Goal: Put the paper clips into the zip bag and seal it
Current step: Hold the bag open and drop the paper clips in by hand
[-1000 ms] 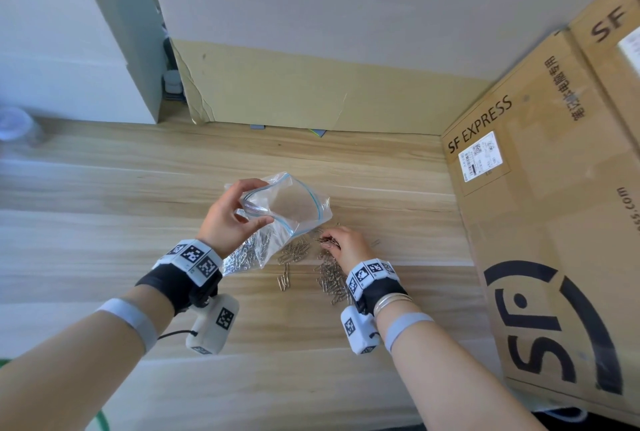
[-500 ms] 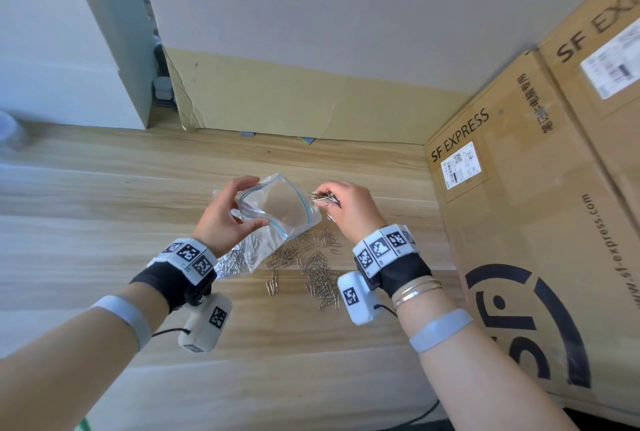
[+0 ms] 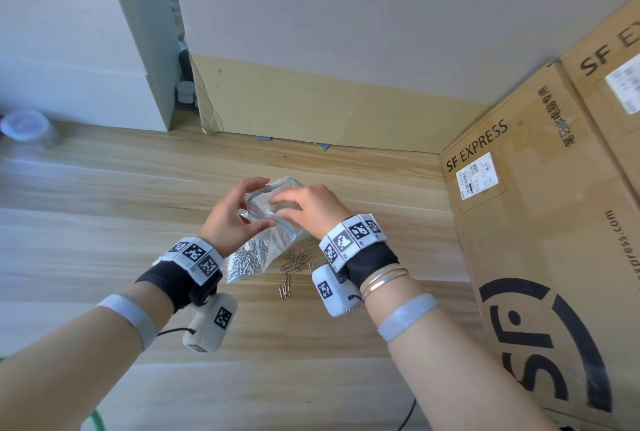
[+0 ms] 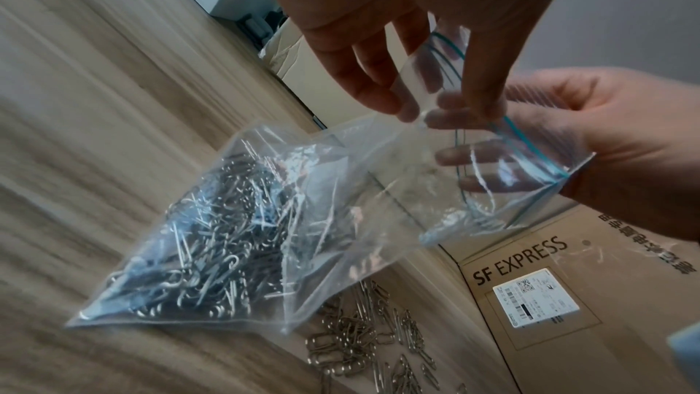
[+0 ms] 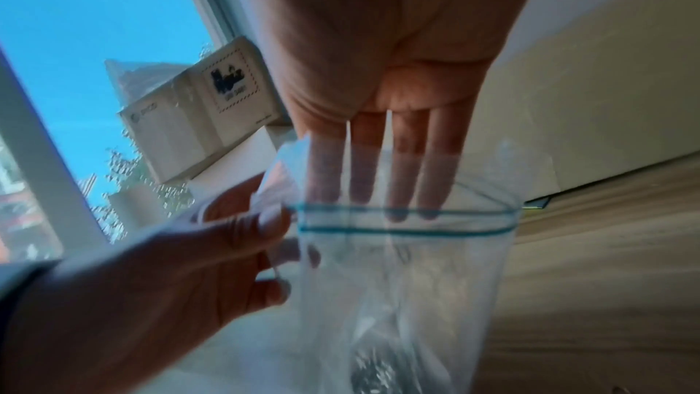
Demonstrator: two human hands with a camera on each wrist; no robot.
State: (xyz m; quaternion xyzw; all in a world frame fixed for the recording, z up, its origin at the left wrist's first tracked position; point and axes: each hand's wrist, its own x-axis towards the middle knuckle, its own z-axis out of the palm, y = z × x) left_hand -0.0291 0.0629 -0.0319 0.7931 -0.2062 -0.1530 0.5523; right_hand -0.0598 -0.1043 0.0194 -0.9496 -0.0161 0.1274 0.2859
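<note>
A clear, crinkled plastic zip bag (image 3: 263, 222) hangs between both hands above the pale wood-grain table (image 3: 104, 216). Its long axis slants: the mouth, edged by a thin teal zip line, points up and away toward the right hand, while the closed bottom sags down toward the left wrist and rests on or just above the tabletop. The lower part bulges with a dense heap of thin, bent-wire silver paper clips (image 4: 212, 250), glinting through the film.

The left hand (image 3: 232, 219) pinches the near lip of the bag's mouth between thumb and fingertips, fingers curled round the edge. The right hand (image 3: 308, 207) has its fingers (image 5: 401, 178) straight and side by side, reaching down into the open mouth, seen blurred through the plastic; whether they carry any clips cannot be told.

Below the right wrist, just beside the bag's bottom, loose paper clips (image 3: 294, 262) lie scattered flat on the table, some hooked in short chains. To the right of the right hand stands a tall brown corrugated cardboard box (image 3: 540, 222) printed "SF EXPRESS", with a white label. Beyond both hands a flat cardboard sheet (image 3: 311, 112) leans against the grey wall.
</note>
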